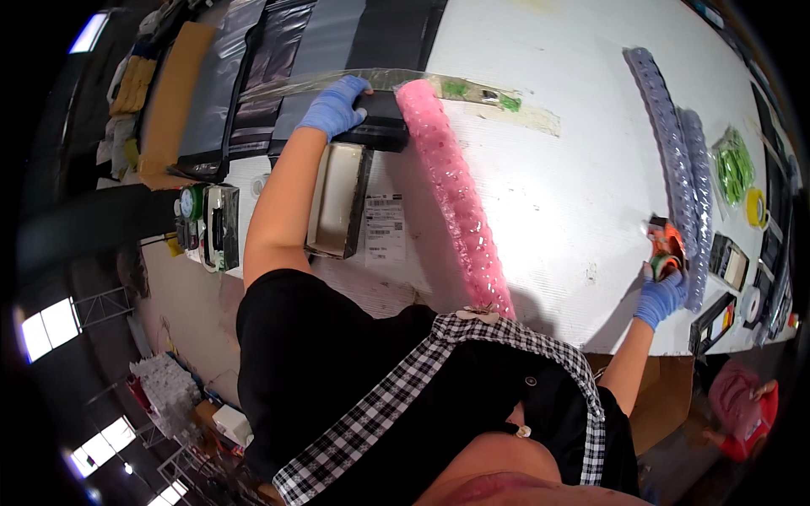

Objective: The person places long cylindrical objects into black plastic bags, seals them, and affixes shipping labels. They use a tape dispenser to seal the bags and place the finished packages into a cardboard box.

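Pink roll (456, 198): where is it, taking twelve o'clock as straight away from the wearer?

Mid-table, slanting from eleven down to five, its near end running up to the wearer's black top (477, 379).

And the hands?

The left hand (336, 108) sits at ten from the roll's middle, bent over the black parcel (384, 126), thumb apart from the fingers; I can't tell whether they pinch anything. The right hand (661, 297), near four, has its fingers wrapped round the orange dispenser (666, 242).

What could go wrong?

The roll looks light and round, and neither hand holds it, so a lean of the body or a bump from the parcel could turn or skew it. The clear strip (390, 80) beside the left hand might snag the roll's far end if tugged. Out between two and three, the blue rolls (660, 139) are close enough for a careless swing of the dispenser to scuff them.

What can't you make out?

The roll's underside and near tip, the left fingertips, any loose tape at the dispenser, and whether that strip touches the roll or only passes behind. At nine, the left arm (283, 202) partly covers the open box (337, 198). Past four, another person (742, 409) is dim and cut by the dark rim.
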`<state>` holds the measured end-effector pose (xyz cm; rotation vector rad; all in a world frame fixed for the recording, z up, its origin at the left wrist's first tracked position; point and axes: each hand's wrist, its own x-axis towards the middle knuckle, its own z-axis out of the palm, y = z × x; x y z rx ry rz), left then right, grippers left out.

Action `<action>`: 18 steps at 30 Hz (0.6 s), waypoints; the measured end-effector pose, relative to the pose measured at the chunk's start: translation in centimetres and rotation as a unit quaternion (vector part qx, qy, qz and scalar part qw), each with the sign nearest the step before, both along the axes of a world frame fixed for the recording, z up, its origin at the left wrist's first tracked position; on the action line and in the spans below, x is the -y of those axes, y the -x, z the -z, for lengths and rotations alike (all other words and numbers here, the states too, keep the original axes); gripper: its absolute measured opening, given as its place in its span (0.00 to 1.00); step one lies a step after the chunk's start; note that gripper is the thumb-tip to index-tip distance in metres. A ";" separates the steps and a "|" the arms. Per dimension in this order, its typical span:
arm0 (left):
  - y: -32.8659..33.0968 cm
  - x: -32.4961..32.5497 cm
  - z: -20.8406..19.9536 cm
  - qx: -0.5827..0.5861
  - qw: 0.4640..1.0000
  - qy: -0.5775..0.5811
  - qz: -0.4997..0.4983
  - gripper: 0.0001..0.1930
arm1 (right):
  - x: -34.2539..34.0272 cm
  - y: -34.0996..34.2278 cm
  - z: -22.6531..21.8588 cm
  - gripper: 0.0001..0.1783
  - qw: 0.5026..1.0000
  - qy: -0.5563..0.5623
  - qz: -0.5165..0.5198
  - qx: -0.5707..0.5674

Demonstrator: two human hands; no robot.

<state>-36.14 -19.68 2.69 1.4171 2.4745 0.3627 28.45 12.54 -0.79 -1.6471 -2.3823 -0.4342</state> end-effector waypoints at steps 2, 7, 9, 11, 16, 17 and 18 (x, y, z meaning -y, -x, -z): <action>2.0 2.8 -0.7 -0.075 0.995 0.027 -0.062 0.21 | 0.4 1.9 -1.4 0.43 1.000 -0.004 0.007 -0.014; 6.7 11.9 0.9 -0.056 0.979 0.185 -0.060 0.27 | 8.7 11.2 -2.0 0.43 0.897 0.243 -0.311 -0.199; 6.4 10.8 0.6 -0.060 0.981 0.178 -0.041 0.26 | 14.0 17.2 -2.4 0.53 0.820 0.379 -0.374 -0.209; 5.9 10.0 0.2 -0.063 0.981 0.182 -0.021 0.26 | 17.5 21.4 -1.6 0.64 0.793 0.422 -0.411 -0.158; 5.5 11.9 0.1 -0.063 0.984 0.158 0.049 0.25 | 19.0 24.5 0.6 0.70 0.740 0.535 -0.336 -0.230; 5.6 11.9 0.4 -0.080 0.982 0.162 0.054 0.23 | 19.1 24.6 0.8 0.70 0.737 0.541 -0.329 -0.236; 5.5 11.7 0.6 -0.095 0.979 0.168 0.059 0.21 | 19.4 24.9 0.6 0.69 0.750 0.524 -0.332 -0.228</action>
